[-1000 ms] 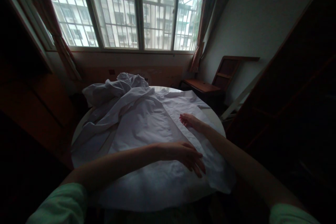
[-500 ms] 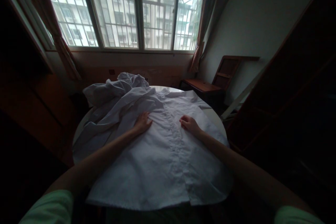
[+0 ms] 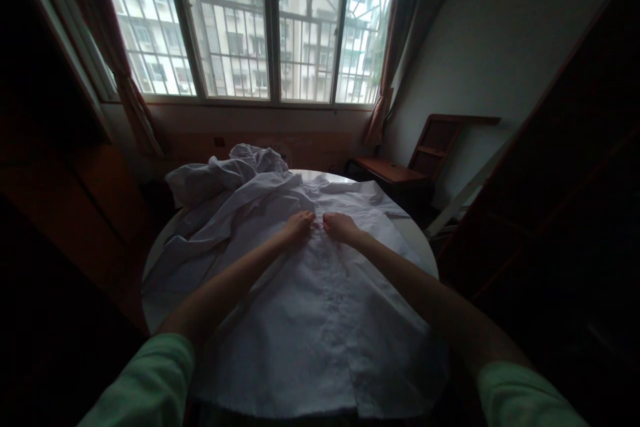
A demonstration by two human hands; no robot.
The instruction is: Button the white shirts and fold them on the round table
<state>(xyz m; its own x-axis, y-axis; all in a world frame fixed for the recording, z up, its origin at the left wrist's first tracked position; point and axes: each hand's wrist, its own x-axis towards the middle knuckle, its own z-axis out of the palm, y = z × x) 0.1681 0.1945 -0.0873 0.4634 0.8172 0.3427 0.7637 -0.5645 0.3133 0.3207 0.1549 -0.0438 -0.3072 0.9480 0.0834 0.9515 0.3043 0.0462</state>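
Probably the garment [image 3: 270,333] is limp and light; grip the seam [image 3: 331,307] between left hand [image 3: 299,227] and right hand [image 3: 341,227], both seemingly pinching it.

A white garment [image 3: 280,320] is spread over a round table [image 3: 426,247], and its far left part is bunched into a heap. The left hand [image 3: 299,227] and the right hand [image 3: 341,227] are set just beside each other at the garment's middle strip, with fingers bent; whether the fabric is pinched cannot be told. The upper arms are covered by light green sleeves [image 3: 155,380]. Beyond the table, a barred window [image 3: 227,33] is flanked by curtains [image 3: 131,100]. To the right, a wooden chair [image 3: 390,170] is placed near a pale wall [image 3: 475,60].
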